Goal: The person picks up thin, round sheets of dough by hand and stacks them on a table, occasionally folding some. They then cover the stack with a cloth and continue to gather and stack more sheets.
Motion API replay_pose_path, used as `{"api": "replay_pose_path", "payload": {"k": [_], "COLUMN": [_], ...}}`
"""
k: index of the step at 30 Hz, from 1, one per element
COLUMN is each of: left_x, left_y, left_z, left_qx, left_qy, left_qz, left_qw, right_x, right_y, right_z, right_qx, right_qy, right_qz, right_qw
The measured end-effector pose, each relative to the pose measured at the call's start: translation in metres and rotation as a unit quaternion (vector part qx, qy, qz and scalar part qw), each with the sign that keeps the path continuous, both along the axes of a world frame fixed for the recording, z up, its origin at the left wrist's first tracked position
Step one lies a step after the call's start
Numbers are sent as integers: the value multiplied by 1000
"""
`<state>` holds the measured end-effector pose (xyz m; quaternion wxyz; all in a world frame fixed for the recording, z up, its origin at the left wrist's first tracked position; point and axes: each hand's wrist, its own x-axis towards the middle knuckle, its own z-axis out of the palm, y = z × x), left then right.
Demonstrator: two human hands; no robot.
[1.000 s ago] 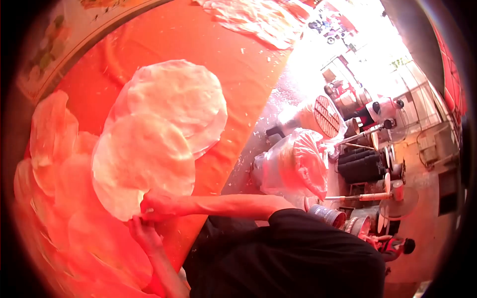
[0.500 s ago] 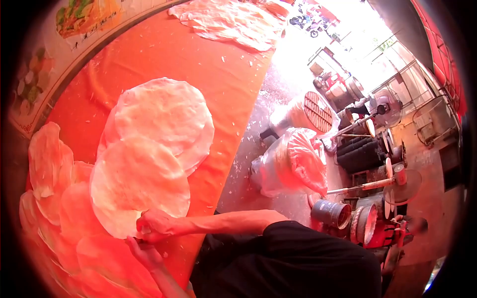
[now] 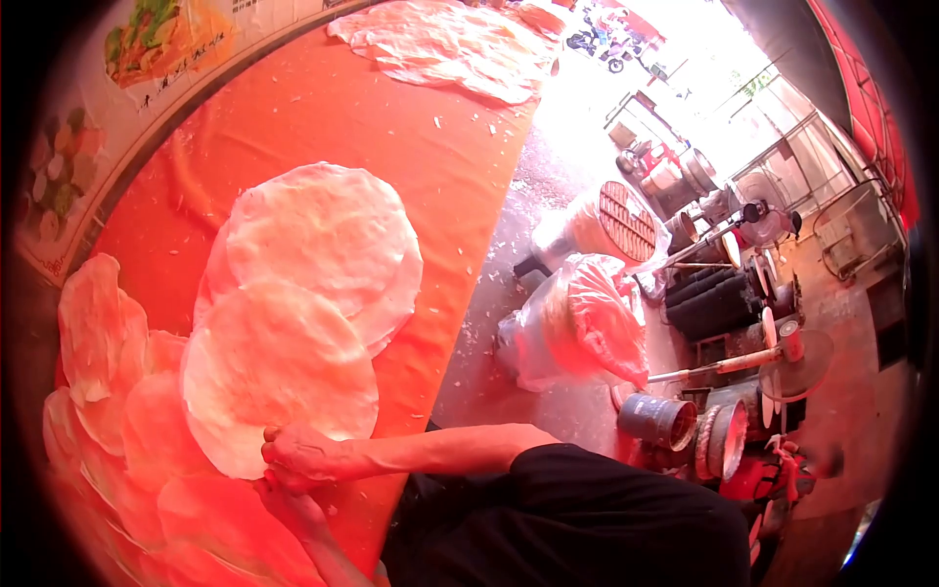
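The fingers of the right hand (image 3: 303, 458) are curled in tightly at the near rim of a thin round sheet (image 3: 274, 367); whether they pinch that rim is hidden by the knuckles. The left hand (image 3: 290, 501) meets them from just below, its fingertips largely covered, so its grip cannot be told either.

The round sheet spreads flat on the surface (image 3: 460, 186), ahead of the fingers, and overlaps a second round layer (image 3: 318, 230) farther beyond them. That overlap looks like the main hazard: if the two faces cling, a pull at the near rim could drag the farther layer along, or crease both. With both hands bunched at one small spot, the strain would gather there, and so thin a sheet could well rip inward from the fingers.

The right forearm (image 3: 440, 453) crosses the sheet's near right margin, so a low sweep might rub or fold it. To the left of the fingers, a loose spread of overlapping sheets (image 3: 152, 430) comes very near the round one; sliding sideways could ruck their edges together. Off to the right, the edge of the surface runs beneath that forearm, and a sheet pulled too far that way might droop over it.
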<state>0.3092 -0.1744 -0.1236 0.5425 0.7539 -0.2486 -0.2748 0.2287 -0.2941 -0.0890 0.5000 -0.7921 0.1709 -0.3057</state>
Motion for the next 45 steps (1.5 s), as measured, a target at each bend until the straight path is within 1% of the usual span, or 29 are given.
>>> {"api": "replay_pose_path", "payload": {"k": [4,8,14,16,17,19,21,23,24,25,26,27,28,29,31,32,33,34,35,36,37,38,40,41,42,43,44,45], "left_x": [2,5,9,12,14,18,13,10,10,8,4,0,-3,4,0,-1,-1,-2,-4,-5,-5,-6,1,4,8,5,7,9], "left_y": [-7,-10,-13,-1,8,51,74,80,79,76,71,67,68,91,92,88,88,83,76,70,66,64,58,55,53,35,24,19], "left_z": [0,0,-4,-9,-14,-28,-39,-39,-37,-34,-26,-13,-7,-37,-20,-13,-10,0,15,29,38,46,65,76,91,113,111,111], "left_qx": [2,5,12,14,7,-24,-93,-173,-217,-263,-234,-203,-176,-192,-169,-158,-179,-184,-190,-196,-218,-235,-247,-240,-229,-212,-195,-171], "left_qy": [-8,-17,-32,-33,-20,34,110,178,210,242,266,290,314,323,320,320,299,297,295,293,273,252,218,204,191,134,108,84], "left_qz": [-4,-13,-21,-17,-11,27,71,105,120,132,167,202,236,200,230,244,229,237,246,254,244,232,202,184,165,160,133,105], "left_qw": [1000,1000,999,999,1000,999,987,963,946,925,920,913,903,905,903,902,909,906,903,901,905,909,922,931,940,955,966,976], "right_x": [0,10,23,4,1,4,10,-6,-9,-16,-29,-32,-35,-37,-50,-61,-77,-96,-116,-128,-132,-140,-136,-124,-119,-110,-94,-77], "right_y": [-5,-5,-1,5,-4,-23,-67,-125,-158,-176,-176,-198,-222,-245,-293,-317,-336,-348,-352,-349,-333,-309,-260,-228,-205,-177,-155,-125], "right_z": [17,22,2,48,51,59,66,131,145,159,213,217,216,211,181,151,110,63,17,-14,-21,-25,-13,1,13,15,17,38], "right_qx": [-40,-127,-280,-290,-276,-201,-87,-52,59,169,100,108,114,124,149,170,203,245,317,386,425,460,419,329,233,98,51,237], "right_qy": [112,241,256,253,235,184,139,189,96,4,102,34,-23,-61,-101,-108,-109,-105,-92,-79,-2,75,115,112,156,135,154,99], "right_qz": [52,101,127,45,74,83,35,28,53,75,-2,13,27,29,17,6,-10,-31,-75,-119,-183,-247,-328,-400,-378,-367,-311,-90], "right_qw": [992,957,917,922,929,958,986,980,992,983,990,994,993,990,984,980,973,963,941,912,887,850,839,848,882,915,937,962]}}
